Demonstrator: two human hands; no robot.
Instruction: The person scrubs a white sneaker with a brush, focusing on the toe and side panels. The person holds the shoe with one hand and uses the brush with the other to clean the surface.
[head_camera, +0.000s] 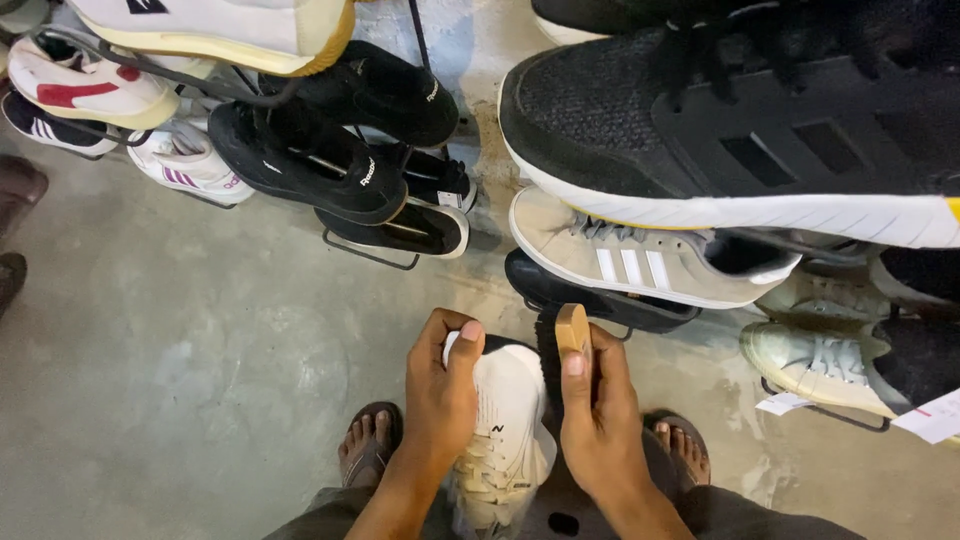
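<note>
While gripping knit sneaker (505, 410), wooden brush (572, 330) bristles touch.

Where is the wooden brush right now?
In the head view, the wooden brush is just right of centre, held in the right hand against the white sneaker that the left hand grips, below the tan striped shoe.

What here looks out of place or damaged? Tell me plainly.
Little stands out. The left hand holds a white sneaker while the right hand presses a wooden brush to it. One oddity: loose white tags lie on the stained concrete floor by the lower right shoes.
</note>
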